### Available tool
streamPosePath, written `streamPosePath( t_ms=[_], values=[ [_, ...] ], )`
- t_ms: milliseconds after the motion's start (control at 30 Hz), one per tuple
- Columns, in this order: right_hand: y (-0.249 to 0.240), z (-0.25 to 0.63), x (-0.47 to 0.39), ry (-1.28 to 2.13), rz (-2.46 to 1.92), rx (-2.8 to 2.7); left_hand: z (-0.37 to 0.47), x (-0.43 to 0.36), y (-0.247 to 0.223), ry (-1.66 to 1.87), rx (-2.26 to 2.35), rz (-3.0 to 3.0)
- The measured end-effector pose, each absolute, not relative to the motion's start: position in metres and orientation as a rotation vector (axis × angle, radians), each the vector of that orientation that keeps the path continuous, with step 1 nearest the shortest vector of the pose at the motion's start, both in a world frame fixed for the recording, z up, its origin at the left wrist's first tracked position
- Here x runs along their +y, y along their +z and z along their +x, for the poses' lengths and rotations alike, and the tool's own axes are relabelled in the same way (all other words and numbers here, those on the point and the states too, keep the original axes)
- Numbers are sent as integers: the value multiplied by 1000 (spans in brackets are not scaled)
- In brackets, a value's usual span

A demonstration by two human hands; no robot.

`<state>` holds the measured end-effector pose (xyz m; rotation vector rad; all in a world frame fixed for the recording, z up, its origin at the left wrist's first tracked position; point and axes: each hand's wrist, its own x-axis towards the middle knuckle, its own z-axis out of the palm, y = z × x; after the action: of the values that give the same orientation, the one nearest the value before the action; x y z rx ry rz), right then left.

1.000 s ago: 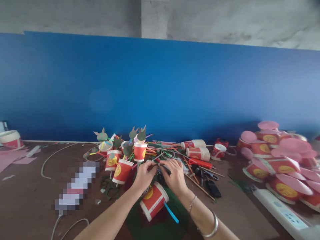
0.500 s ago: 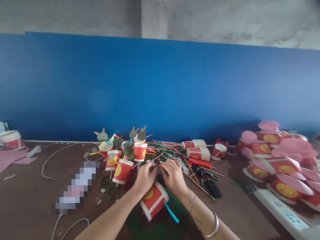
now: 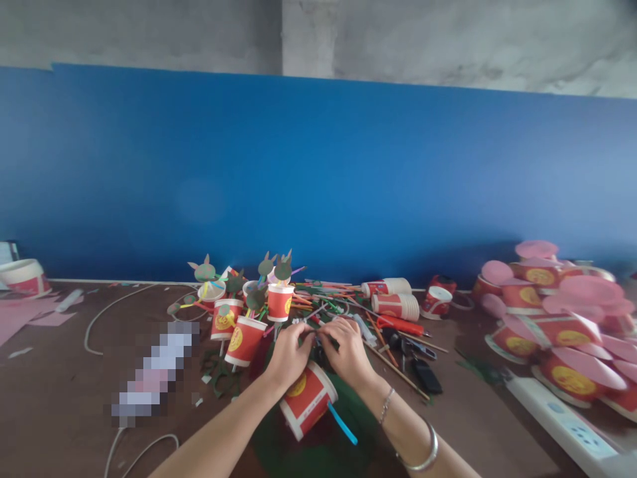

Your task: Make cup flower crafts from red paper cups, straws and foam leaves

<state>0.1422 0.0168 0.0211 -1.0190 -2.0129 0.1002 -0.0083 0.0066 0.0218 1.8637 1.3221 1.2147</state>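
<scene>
Blue panelling (image 3: 318, 179) runs under a bare grey concrete wall (image 3: 448, 46), behind a brown tabletop (image 3: 478, 425) crowded with craft pieces.

At its middle the left hand (image 3: 289, 352) and right hand (image 3: 346, 348) meet, thumbs and forefingers drawn together in a near-closed pinch on a thin dark sliver (image 3: 314, 331), too small to identify; the other fingers are curled. A second ago the right forefinger reached out straighter and the dark sliver was harder to make out; now the fingers bend in more tightly. Compared with half a second ago, the grip looks the same.

Just below the hands, a red-and-white paper cup with a yellow emblem (image 3: 311, 401) lies tilted, a bright blue plastic straw (image 3: 343, 423) sticking out from it toward the lower right. It has kept its place beside the left wrist throughout.

Left of the hands stand red paper cups topped with dark green rabbit-shaped paper heads (image 3: 247, 340). To the right lie a red-orange tool (image 3: 404, 325), a black rounded fob (image 3: 426, 376) and nested paper cups on their side (image 3: 395, 307). Farther right, a white power strip (image 3: 560, 418) sits before heaped red cups with pink paper discs (image 3: 571, 381). These are all unchanged.
</scene>
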Motion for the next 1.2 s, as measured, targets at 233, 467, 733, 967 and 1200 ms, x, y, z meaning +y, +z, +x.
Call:
streamPosePath(
  t_ms=[233,467,733,967,1200],
  values=[
    [22,142,16,97,-1039,-2012,-8,7,21,1219,1295,1842],
    [20,143,19,129,-1145,-1942,-8,6,24,1223,1281,1860],
    [15,159,31,-88,-1393,-1898,-11,11,20,1269,1376,1990],
    [25,152,23,-79,-1188,-2012,-12,7,22,1151,1503,2176],
    [30,143,12,-18,-985,-2166,-10,6,22,1119,1488,2168]
  ],
)
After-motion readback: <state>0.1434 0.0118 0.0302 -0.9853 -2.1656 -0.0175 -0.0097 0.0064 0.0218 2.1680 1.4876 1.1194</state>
